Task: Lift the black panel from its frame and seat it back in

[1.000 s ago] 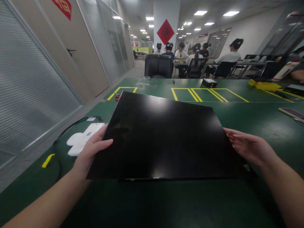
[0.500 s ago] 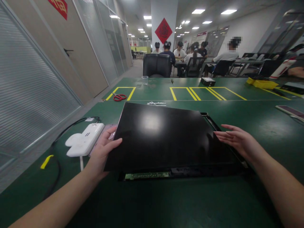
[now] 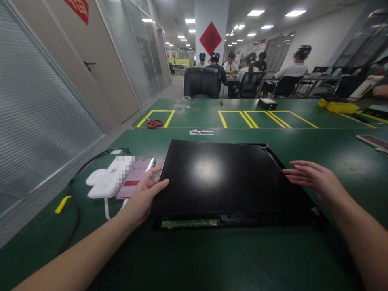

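Observation:
A large black screen panel [image 3: 224,178] lies almost flat on the green table [image 3: 212,258], over a black frame whose edge shows at the right. A green circuit strip [image 3: 189,223] shows along its near edge. My left hand [image 3: 142,198] grips the panel's left edge, thumb on top. My right hand [image 3: 315,182] rests open at the panel's right edge, fingers stretched out flat.
A phone [image 3: 135,182] and a white power strip [image 3: 104,182] with a black cable lie left of the panel. Red scissors [image 3: 154,123], a clear cup [image 3: 187,102] and small white parts [image 3: 200,131] sit farther back. Several people sit at far tables.
The panel has come down from a raised tilt to nearly flat on the frame. Both hands followed it down, and the phone at the left is now uncovered.

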Tool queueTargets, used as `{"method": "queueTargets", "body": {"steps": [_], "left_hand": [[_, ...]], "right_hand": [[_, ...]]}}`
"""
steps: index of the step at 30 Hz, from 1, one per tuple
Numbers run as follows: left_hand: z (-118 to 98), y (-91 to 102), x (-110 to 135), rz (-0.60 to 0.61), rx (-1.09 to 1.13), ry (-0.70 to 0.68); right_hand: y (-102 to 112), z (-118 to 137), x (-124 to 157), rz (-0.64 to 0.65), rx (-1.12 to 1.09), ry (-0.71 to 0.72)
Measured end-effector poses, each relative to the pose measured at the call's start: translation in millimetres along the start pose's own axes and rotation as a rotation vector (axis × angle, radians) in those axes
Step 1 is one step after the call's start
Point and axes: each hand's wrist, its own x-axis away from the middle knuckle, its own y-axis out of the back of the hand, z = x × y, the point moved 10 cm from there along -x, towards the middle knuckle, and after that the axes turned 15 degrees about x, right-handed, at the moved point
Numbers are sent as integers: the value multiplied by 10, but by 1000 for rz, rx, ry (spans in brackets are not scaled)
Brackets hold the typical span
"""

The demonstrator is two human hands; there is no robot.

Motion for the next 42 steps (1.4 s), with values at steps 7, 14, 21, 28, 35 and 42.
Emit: {"method": "queueTargets", "body": {"steps": [7,14,21,28,35,42], "left_hand": [[87,-14,-46,60,-29,33],[157,30,-90,112,-71,64],[191,8,-111,177,-85,46],[212,13,-150,217,-101,87],[231,22,-143,237,-62,140],[244,90,-166,190,-90,131]], "right_hand": [[10,-34,-60,18,65,21],[28,-55,-93,11,105,46],[92,-95,-145,-23,130,56],[42,-86,-141,-10,206,66],[34,-49,-141,-26,283,120],[32,-40,-154,-35,426,167]]}}
